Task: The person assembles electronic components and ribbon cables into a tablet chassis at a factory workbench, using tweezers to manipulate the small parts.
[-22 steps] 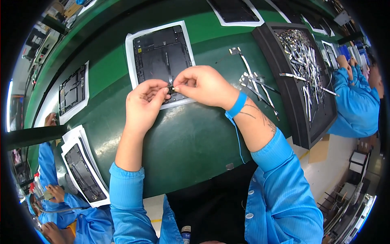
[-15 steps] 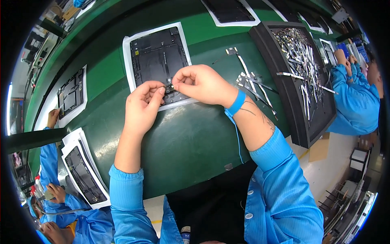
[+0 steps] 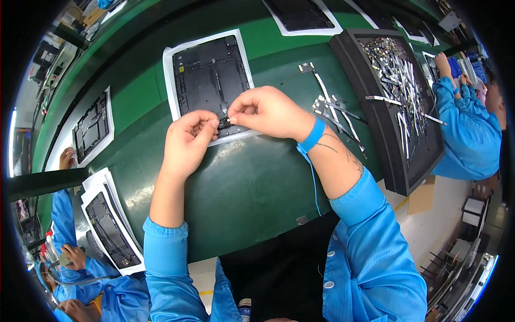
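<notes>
A black tablet housing (image 3: 194, 80) lies on a white sheet (image 3: 170, 86) in front of me. At its near edge sits a small dark connector board (image 3: 223, 123), and a thin flex cable (image 3: 218, 80) runs along the middle of the housing above it. My left hand (image 3: 185, 139) is closed, thumb and forefinger pinching the board's left end. With a blue band (image 3: 312, 135) round the wrist, my right hand (image 3: 273, 114) pinches the board's right end. My fingertips hide both ends, so I cannot tell whether the board touches the housing.
Several loose flex cables (image 3: 339, 115) lie right of the housing. Beyond them stands a black foam tray (image 3: 370, 107) heaped with more cables. More housings (image 3: 110, 228) on white sheets lie at the left. Co-workers in blue sleeves (image 3: 466, 134) are at both sides.
Both hands stay at the housing's near edge; my left fingertips have shifted slightly down, and more of the board shows between the hands. Co-workers' hands at both sides have moved a little.
</notes>
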Demonstrator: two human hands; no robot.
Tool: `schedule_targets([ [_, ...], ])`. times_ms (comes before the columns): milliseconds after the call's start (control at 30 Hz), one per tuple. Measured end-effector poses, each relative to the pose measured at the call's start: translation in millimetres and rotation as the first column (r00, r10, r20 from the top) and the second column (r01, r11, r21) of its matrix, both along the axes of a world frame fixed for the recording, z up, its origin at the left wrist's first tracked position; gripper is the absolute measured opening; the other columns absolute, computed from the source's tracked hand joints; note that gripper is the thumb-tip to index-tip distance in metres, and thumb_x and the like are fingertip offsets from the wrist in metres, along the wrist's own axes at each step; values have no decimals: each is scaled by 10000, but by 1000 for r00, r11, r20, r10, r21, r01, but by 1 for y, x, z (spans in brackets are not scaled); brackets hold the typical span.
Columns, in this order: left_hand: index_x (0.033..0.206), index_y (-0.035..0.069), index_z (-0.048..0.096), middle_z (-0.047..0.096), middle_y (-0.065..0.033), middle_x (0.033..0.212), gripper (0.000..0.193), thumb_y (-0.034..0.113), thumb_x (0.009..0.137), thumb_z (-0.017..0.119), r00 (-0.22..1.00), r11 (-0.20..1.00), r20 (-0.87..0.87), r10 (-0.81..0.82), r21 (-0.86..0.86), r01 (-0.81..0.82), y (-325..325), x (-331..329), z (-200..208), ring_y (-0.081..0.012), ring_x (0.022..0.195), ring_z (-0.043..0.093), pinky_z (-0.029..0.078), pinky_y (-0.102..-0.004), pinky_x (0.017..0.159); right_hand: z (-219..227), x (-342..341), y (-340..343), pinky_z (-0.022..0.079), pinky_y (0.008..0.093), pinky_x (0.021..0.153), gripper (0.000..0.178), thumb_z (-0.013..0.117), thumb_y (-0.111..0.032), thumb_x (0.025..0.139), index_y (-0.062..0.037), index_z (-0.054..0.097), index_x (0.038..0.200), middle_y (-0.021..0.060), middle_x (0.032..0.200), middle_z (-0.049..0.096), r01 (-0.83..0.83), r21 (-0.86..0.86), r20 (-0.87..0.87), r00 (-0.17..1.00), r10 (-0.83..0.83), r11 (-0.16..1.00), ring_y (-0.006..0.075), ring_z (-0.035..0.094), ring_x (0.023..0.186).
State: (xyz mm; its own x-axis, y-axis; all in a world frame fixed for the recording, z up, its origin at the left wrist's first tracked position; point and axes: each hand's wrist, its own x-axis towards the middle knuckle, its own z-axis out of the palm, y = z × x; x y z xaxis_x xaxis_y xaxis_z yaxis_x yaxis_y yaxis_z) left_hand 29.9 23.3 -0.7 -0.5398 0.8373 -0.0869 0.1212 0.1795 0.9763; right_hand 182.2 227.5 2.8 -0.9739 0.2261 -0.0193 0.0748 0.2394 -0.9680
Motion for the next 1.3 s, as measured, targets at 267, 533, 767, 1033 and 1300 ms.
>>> schedule_targets([
  [267,1064,-30,779,752,3,879,99,64,1054,749,999,1000,-48,17,-10,-17,2,2,1,-46,792,685,572,-237,743,-3,-1,-2,584,270,794,139,811,-73,984,3,814,1101,47,977,817,52,-7,-16,999,-52,999,82,713,864],
  [533,1068,-18,782,737,19,855,84,60,1054,756,985,998,-160,65,15,-64,4,9,0,-32,752,650,548,-216,708,12,-3,-11,513,255,700,143,827,-112,969,6,785,1039,-2,892,735,134,-1,19,991,-134,991,45,630,772],
  [767,1225,-5,728,735,2,940,146,62,1099,696,989,984,16,149,100,-150,8,11,4,-46,769,659,539,-222,695,-4,-6,-19,526,348,653,151,829,-146,894,-17,753,889,83,912,706,242,222,-174,963,-206,945,203,671,695],
  [1033,1249,0,711,723,2,945,159,70,1111,674,981,964,62,183,185,-192,5,8,-1,-49,747,645,527,-227,672,5,0,-25,577,408,729,119,805,-163,908,-61,744,911,66,1026,718,137,491,-145,987,-75,860,286,725,831],
  [1300,1209,-1,736,759,-25,975,132,40,1101,673,985,980,14,171,105,-172,4,10,1,-46,785,670,560,-231,714,6,-1,-35,589,429,758,96,799,-149,920,-82,733,938,58,1032,706,197,582,-194,976,-101,789,310,731,864],
])
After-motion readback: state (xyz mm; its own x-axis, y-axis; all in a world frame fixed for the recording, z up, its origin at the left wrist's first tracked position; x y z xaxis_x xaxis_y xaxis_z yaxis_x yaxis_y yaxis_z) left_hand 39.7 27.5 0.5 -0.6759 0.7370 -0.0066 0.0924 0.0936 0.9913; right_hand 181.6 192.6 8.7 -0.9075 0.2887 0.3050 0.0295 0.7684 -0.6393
